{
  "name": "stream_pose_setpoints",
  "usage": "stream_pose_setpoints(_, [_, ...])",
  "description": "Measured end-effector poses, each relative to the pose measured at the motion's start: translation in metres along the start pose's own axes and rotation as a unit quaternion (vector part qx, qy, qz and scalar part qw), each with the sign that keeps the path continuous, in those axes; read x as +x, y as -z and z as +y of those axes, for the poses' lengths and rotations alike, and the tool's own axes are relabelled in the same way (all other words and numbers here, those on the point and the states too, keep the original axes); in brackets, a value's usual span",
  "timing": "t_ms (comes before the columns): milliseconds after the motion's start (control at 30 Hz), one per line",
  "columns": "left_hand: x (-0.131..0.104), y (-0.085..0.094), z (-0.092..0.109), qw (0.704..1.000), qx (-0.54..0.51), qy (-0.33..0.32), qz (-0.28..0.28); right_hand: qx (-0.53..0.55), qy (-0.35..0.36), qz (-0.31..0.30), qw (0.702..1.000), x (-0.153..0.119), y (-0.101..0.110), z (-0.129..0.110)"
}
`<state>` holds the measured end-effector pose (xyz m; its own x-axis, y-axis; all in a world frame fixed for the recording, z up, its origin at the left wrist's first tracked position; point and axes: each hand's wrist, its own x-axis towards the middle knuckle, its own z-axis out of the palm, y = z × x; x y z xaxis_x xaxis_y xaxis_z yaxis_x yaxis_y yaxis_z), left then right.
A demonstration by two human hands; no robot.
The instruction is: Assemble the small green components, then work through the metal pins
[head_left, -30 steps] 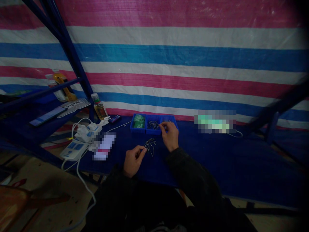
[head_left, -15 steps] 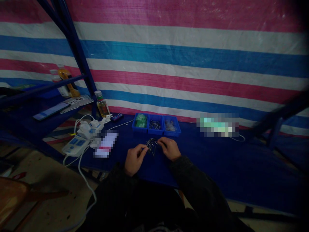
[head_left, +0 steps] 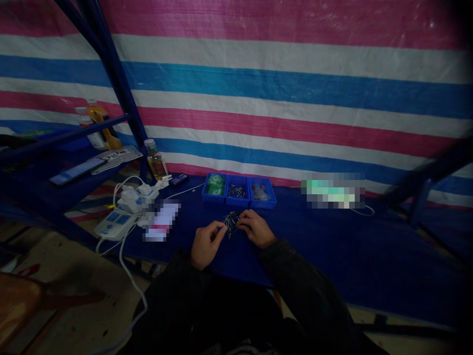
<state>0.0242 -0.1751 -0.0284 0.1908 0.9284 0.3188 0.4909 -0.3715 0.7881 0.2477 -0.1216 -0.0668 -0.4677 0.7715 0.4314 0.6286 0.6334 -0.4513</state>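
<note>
A small heap of thin, dark and shiny metal pieces, like screws or pins (head_left: 230, 222), lies on the blue table (head_left: 314, 246) between my hands. On its left side my left hand (head_left: 208, 242) is closed, thumb against forefinger; what is in the pinch is too small to tell. My right hand (head_left: 257, 229) is at the heap's right edge, fingers bent and drawn together over the pieces, and anything in them is hidden. Behind the heap stand three joined blue trays: one with green packets (head_left: 215, 186), one with similar metal pieces (head_left: 237, 192), one with clear bits (head_left: 261, 193).
To the left are a phone (head_left: 162, 222), a power strip (head_left: 114, 224) with plugs and white cables, a small box (head_left: 179, 179) and a bottle (head_left: 157, 162). A blurred-out lit object (head_left: 330, 191) lies at the right. Blue frame posts (head_left: 121, 84) rise at the left.
My right hand has shifted slightly left, in over the heap, and some loose pieces at its near right edge have moved. My left hand stays nearly in place.
</note>
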Motion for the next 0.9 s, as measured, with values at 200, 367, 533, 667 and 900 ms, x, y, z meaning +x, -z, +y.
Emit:
stream_pose_setpoints(200, [0.0,0.0,-0.001,1.0,-0.002,0.002,-0.002,0.036,-0.029,0.063,0.997,0.001,0.009,0.0])
stream_pose_setpoints(367, [0.0,0.0,-0.001,1.0,-0.002,0.006,-0.014,0.085,-0.077,0.126,0.985,-0.007,0.018,-0.022])
stream_pose_setpoints(533, [0.0,-0.001,-0.001,1.0,-0.013,0.005,-0.027,0.119,-0.119,0.188,0.968,-0.022,0.013,-0.055])
stream_pose_setpoints(667, [0.0,-0.001,-0.002,0.999,-0.003,-0.007,-0.043,0.156,-0.12,0.216,0.956,-0.029,0.002,-0.067])
stream_pose_setpoints(900, [-0.001,-0.002,-0.004,0.999,-0.027,0.002,-0.038,0.17,-0.096,0.239,0.951,-0.03,-0.004,-0.07])
